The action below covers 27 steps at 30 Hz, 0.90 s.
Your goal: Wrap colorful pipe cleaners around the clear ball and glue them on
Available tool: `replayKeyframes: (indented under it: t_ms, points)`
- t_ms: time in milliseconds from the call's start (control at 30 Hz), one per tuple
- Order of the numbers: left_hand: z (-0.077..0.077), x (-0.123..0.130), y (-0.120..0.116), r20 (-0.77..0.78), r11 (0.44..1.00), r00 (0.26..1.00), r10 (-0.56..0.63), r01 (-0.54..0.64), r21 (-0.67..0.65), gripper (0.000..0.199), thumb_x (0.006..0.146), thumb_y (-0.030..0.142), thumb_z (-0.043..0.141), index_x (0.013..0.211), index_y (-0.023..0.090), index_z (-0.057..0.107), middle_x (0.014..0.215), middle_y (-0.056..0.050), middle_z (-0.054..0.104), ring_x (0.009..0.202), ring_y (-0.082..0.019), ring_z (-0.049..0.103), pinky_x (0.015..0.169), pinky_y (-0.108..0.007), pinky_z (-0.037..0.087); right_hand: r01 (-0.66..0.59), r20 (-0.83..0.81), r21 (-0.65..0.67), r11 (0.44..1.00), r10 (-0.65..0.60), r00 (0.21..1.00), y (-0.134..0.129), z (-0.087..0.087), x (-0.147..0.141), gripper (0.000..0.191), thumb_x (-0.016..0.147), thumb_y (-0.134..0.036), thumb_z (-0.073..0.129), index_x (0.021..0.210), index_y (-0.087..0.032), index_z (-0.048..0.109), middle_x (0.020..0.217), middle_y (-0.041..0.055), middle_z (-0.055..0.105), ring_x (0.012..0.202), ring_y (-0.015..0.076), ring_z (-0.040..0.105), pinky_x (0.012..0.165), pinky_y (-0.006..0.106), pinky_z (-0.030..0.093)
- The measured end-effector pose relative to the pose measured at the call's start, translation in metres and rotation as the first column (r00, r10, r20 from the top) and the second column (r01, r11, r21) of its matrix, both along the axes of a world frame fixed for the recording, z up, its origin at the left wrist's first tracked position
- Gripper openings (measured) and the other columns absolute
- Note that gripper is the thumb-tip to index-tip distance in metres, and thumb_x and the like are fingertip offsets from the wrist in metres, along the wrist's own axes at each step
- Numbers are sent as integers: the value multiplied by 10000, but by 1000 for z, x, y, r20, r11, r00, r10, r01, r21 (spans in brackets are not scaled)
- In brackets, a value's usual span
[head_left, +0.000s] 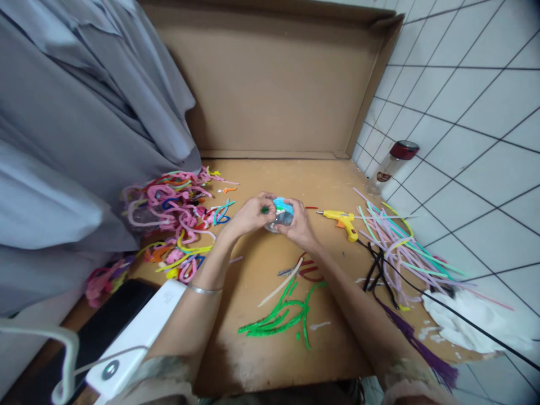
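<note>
Near the middle of the table, a small clear container [282, 216] with light blue material on its upper side is held between both hands. My right hand [300, 225] is closed round its right side. At its left edge my left hand [255, 214] has its fingers pressed together, with a small dark green piece [265, 210] showing at them. Bright green fuzzy stems [278, 320] lie in front of the hands, beside a pale strip [280, 284] and red-handled scissors [310, 269].
A yellow glue gun [343, 222] lies right of the hands, near pastel stems [400, 247] and a lidded bottle [387, 170]. Tangled colourful stems [177, 208] are at left. A white device [139, 337], black cord [472, 326] and cardboard panel [278, 84] surround the work area.
</note>
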<state>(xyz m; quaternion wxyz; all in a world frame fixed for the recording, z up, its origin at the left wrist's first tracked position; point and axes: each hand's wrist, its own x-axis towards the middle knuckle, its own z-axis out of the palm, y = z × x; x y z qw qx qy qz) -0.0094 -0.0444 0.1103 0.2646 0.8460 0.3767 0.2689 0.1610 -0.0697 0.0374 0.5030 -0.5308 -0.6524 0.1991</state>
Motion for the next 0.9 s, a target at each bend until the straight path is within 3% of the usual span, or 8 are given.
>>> replayKeyframes:
  t_ms: [200,433,600,900]
  points:
    - [0,0,0,-19,1000,1000,13,-12,14,102,715,226,552,670,179,631,1122,-98,677,1106,-247,635,973,-335,497,-37,-82,-11,999,36,996,0,-3,2,622,582,-293,767,1164,-267,547,1217,72,581,1175,290,545,1050,463,429]
    - [5,1,-2,-31,1000,999,15,-14,7,116,725,204,538,681,177,642,1154,-102,674,1142,-248,629,998,-332,488,-146,-279,-83,986,117,953,3,-3,13,341,839,-378,516,1144,-242,583,1235,80,597,1198,247,559,1083,428,416]
    - [3,1,-1,-27,1000,1000,15,-14,13,105,711,211,546,668,179,637,1154,-108,676,1172,-255,619,1008,-336,483,-146,-259,-56,988,127,957,4,-5,16,367,872,-467,535,1159,-241,577,1242,91,591,1192,248,556,1045,424,454]
    - [0,2,1,-6,1000,1000,11,-11,10,97,704,203,560,647,181,636,1152,-108,687,1157,-252,630,1011,-340,483,-109,-251,-28,994,99,963,5,-11,13,379,861,-477,551,1151,-234,566,1216,97,585,1158,251,562,1025,432,464]
